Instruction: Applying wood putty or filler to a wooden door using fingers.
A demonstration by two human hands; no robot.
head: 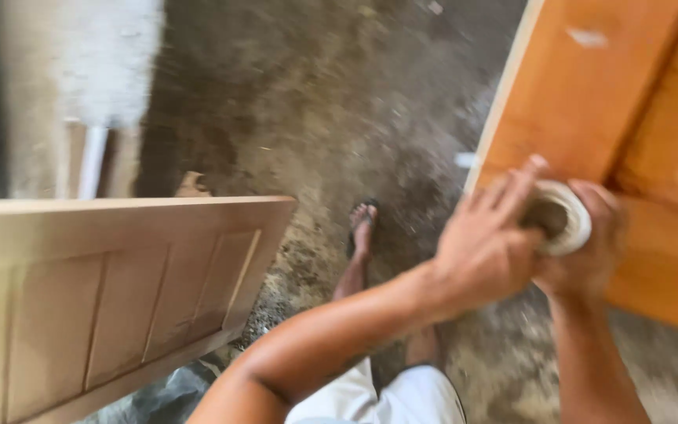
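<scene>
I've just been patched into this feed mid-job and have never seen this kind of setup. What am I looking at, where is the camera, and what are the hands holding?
There is no machine here: a person works with two bare hands. The single picture comes from a camera worn on that person's head, looking down, and it is blurred by motion.

Both hands meet around a roll of pale tape. The right hand cups it from below and behind; the left hand lays its fingers over the front. They are in front of an orange-brown wooden door panel at the right.

At the lower left lies a paler, unfinished panelled door. Between them is a dusty concrete floor, with the person's foot in a sandal on it.
</scene>
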